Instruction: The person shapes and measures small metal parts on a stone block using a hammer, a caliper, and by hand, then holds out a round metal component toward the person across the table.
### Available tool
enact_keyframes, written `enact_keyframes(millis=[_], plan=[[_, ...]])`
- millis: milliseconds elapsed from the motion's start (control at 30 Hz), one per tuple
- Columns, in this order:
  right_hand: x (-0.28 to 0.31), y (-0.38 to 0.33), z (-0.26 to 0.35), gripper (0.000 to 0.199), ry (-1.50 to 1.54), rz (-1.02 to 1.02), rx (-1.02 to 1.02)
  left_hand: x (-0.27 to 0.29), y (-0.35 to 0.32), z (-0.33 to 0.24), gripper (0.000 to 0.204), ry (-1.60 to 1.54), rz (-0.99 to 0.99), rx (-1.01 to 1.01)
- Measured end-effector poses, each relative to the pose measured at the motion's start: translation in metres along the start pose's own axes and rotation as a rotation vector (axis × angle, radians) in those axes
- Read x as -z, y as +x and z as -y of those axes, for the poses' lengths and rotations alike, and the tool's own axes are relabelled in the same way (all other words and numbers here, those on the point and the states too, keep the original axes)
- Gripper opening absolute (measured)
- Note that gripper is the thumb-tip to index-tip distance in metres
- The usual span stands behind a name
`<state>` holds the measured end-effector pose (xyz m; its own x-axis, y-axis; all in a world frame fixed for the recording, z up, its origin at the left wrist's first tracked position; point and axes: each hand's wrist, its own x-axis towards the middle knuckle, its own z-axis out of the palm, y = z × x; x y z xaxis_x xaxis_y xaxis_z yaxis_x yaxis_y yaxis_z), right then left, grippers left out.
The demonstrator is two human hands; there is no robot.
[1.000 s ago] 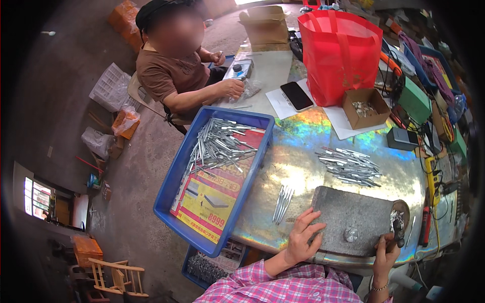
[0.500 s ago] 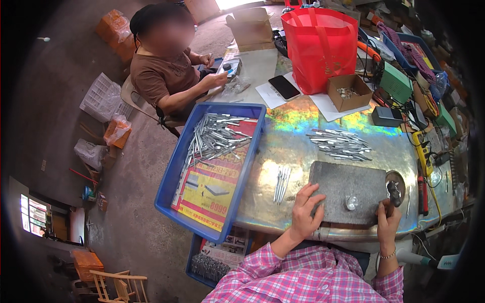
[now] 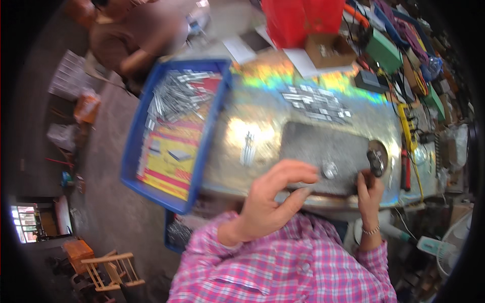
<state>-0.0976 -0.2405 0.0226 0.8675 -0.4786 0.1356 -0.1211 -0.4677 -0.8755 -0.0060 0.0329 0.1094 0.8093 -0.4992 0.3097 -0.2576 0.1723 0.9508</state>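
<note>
My left hand [image 3: 273, 202] is raised off the table near my chest, fingers apart and holding nothing. It hovers over the near edge of a grey metal plate [image 3: 323, 149] that lies on the shiny table [image 3: 262, 106]. My right hand [image 3: 370, 191] grips a dark knob [image 3: 376, 161] at the plate's right end. A small round silver part [image 3: 329, 170] sits on the plate between my hands. A small bundle of thin metal pieces [image 3: 247, 147] lies left of the plate, and a larger pile of metal pieces [image 3: 316, 103] lies behind it.
A blue tray [image 3: 202, 151] at the left holds several metal pieces [image 3: 177, 93] on printed paper. Another person [image 3: 136, 40] sits at the far left corner. A red bag [image 3: 303, 17], a cardboard box [image 3: 328, 50], a green box [image 3: 384, 50] and tools crowd the back and right.
My left hand has lifted off the grey plate's near edge and come up toward me with fingers spread. My right hand stays at the knob. The view has moved closer to the table.
</note>
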Motion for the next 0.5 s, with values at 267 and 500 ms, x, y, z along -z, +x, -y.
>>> enact_keyframes(millis=[267, 500], plan=[[0.005, 0.007, 0.006, 0.005, 0.032, 0.043, -0.072, -0.115, 0.045, -0.059, 0.009, -0.311, 0.093, -0.207], [0.009, -0.005, 0.009, 0.005, 0.084, -0.007, -0.141, -0.111, 0.054, -0.063, 0.01, -0.247, 0.256, -0.221]])
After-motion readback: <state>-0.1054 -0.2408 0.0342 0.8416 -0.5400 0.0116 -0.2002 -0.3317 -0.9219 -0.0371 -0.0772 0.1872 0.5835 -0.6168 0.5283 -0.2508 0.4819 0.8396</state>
